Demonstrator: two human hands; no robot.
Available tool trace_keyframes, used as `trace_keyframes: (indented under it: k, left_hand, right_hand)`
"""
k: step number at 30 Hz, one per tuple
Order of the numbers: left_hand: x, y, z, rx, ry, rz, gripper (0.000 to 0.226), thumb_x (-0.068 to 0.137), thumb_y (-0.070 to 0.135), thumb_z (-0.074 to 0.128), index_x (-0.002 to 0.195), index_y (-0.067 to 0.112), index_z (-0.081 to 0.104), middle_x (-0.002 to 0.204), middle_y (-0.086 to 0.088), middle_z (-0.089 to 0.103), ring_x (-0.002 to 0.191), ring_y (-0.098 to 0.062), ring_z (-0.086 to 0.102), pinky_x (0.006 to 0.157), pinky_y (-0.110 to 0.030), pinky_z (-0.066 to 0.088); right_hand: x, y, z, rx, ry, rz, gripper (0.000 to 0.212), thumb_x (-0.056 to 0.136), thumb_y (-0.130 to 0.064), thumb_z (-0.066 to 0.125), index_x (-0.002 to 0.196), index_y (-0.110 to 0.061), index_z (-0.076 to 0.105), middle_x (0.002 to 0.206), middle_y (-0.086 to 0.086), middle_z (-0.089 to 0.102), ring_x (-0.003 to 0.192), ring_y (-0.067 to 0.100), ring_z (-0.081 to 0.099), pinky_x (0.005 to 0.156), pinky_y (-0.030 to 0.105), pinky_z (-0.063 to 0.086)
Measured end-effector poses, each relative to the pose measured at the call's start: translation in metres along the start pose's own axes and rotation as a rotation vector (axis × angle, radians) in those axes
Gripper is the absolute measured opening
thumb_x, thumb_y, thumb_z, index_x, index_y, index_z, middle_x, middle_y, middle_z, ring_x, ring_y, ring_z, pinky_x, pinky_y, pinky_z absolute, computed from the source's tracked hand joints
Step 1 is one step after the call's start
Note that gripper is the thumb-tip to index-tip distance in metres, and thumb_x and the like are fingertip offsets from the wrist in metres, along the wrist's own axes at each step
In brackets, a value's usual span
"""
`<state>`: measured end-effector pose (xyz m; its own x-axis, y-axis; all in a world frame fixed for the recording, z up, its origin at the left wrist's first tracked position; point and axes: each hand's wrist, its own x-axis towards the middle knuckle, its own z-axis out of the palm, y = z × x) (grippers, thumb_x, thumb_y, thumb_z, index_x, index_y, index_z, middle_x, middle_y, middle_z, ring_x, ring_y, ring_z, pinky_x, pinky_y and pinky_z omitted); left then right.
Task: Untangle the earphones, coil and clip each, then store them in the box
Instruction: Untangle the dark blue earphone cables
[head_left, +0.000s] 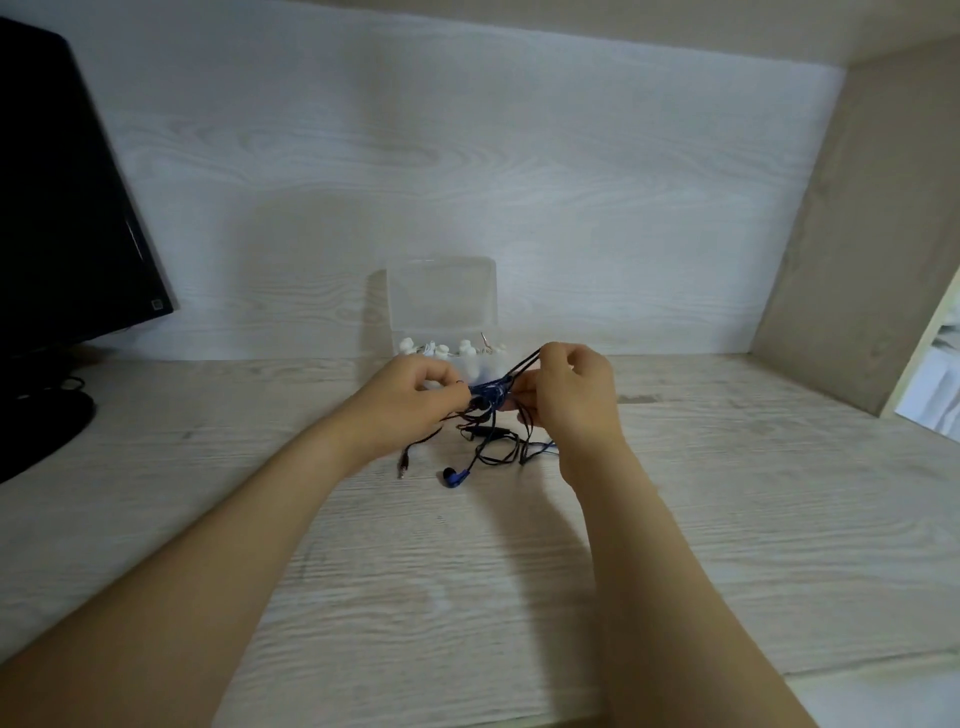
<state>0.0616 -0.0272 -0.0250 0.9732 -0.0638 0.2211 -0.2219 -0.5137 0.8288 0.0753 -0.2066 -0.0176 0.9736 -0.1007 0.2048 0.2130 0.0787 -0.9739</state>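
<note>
Both hands, left hand (415, 384) and right hand (566, 389), pinch a dark blue-and-black earphone tangle (488, 400) above the table (727, 519), one blue earbud (453, 477) dangling. An open clear box (441, 301) stands just behind; bare table lies on both sides

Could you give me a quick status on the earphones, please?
Grip: left hand and right hand both pinch the earphone tangle. Not untangled; blue earbud trails on the desk. Open box behind, nothing between.

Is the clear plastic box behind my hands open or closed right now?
Open. The clear box has its lid standing upright at the back, and white pieces show above its rim.
</note>
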Motion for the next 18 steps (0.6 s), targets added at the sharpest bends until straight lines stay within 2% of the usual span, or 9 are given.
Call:
trace_keyframes:
  k: [2, 4, 5, 7, 9, 11, 15, 18]
  left_hand:
    - [0.0010, 0.0012, 0.0019, -0.036, 0.055, 0.027, 0.016, 0.098, 0.016, 0.066, 0.101, 0.025, 0.079, 0.087, -0.004, 0.071, 0.080, -0.014, 0.062, 0.079, -0.031, 0.045]
    - [0.0015, 0.0048, 0.0034, -0.116, 0.029, 0.065, 0.029, 0.102, 0.009, 0.059, 0.113, 0.029, 0.078, 0.110, 0.005, 0.078, 0.098, -0.005, 0.069, 0.089, -0.027, 0.048]
    - [0.0005, 0.0073, 0.0037, -0.150, -0.006, 0.074, 0.030, 0.104, 0.011, 0.057, 0.117, 0.028, 0.078, 0.117, 0.010, 0.077, 0.108, -0.002, 0.069, 0.094, -0.029, 0.049]
    - [-0.0007, 0.0089, 0.0057, -0.186, -0.073, 0.090, 0.022, 0.106, 0.023, 0.059, 0.117, 0.025, 0.078, 0.118, 0.008, 0.077, 0.115, -0.009, 0.069, 0.100, -0.034, 0.050]
    - [-0.0025, 0.0068, 0.0073, -0.205, -0.087, 0.117, 0.016, 0.100, 0.024, 0.071, 0.115, 0.023, 0.078, 0.111, -0.001, 0.079, 0.109, -0.017, 0.073, 0.102, -0.034, 0.053]
    - [-0.0012, 0.0029, 0.0078, -0.219, -0.072, 0.124, 0.017, 0.097, 0.018, 0.076, 0.114, 0.021, 0.077, 0.106, -0.009, 0.080, 0.102, -0.022, 0.076, 0.103, -0.037, 0.057]
    - [-0.0010, 0.0050, 0.0085, -0.294, -0.058, 0.078, 0.022, 0.104, 0.010, 0.064, 0.123, 0.018, 0.071, 0.103, -0.005, 0.081, 0.089, -0.014, 0.073, 0.094, -0.035, 0.059]
    - [-0.0032, 0.0072, 0.0075, -0.299, -0.068, 0.046, 0.026, 0.107, 0.015, 0.061, 0.133, 0.017, 0.063, 0.110, -0.007, 0.081, 0.091, -0.019, 0.074, 0.094, -0.034, 0.059]
  right_hand:
    - [0.0006, -0.0014, -0.0025, 0.029, -0.028, 0.011, 0.021, 0.106, -0.017, 0.039, 0.106, -0.005, 0.056, 0.079, 0.016, 0.077, 0.063, 0.027, 0.076, 0.051, 0.029, 0.053]
    - [0.0004, -0.0030, -0.0054, 0.055, -0.047, 0.031, 0.020, 0.109, -0.020, 0.038, 0.114, -0.008, 0.053, 0.077, 0.012, 0.077, 0.063, 0.028, 0.076, 0.050, 0.027, 0.055]
    - [-0.0003, -0.0038, -0.0065, 0.063, -0.051, 0.039, 0.019, 0.109, -0.021, 0.037, 0.114, -0.009, 0.051, 0.074, 0.010, 0.077, 0.061, 0.027, 0.075, 0.049, 0.027, 0.055]
    - [-0.0019, -0.0043, -0.0077, 0.077, -0.058, 0.050, 0.018, 0.110, -0.021, 0.036, 0.115, -0.009, 0.048, 0.068, 0.006, 0.076, 0.056, 0.025, 0.073, 0.048, 0.026, 0.055]
    - [-0.0033, -0.0044, -0.0076, 0.077, -0.060, 0.046, 0.017, 0.111, -0.022, 0.037, 0.115, -0.010, 0.048, 0.070, 0.006, 0.076, 0.054, 0.026, 0.073, 0.046, 0.027, 0.054]
    - [-0.0037, -0.0038, -0.0074, 0.069, -0.062, 0.029, 0.015, 0.111, -0.023, 0.038, 0.114, -0.012, 0.048, 0.080, 0.012, 0.077, 0.058, 0.029, 0.075, 0.045, 0.027, 0.053]
    - [-0.0016, -0.0021, -0.0094, 0.055, -0.065, -0.017, 0.012, 0.108, -0.021, 0.045, 0.114, -0.012, 0.051, 0.082, 0.009, 0.079, 0.062, 0.028, 0.075, 0.049, 0.027, 0.051]
    - [-0.0019, -0.0033, -0.0106, 0.026, -0.114, -0.026, 0.017, 0.101, -0.017, 0.060, 0.117, -0.015, 0.055, 0.084, 0.003, 0.080, 0.069, 0.024, 0.077, 0.055, 0.028, 0.054]
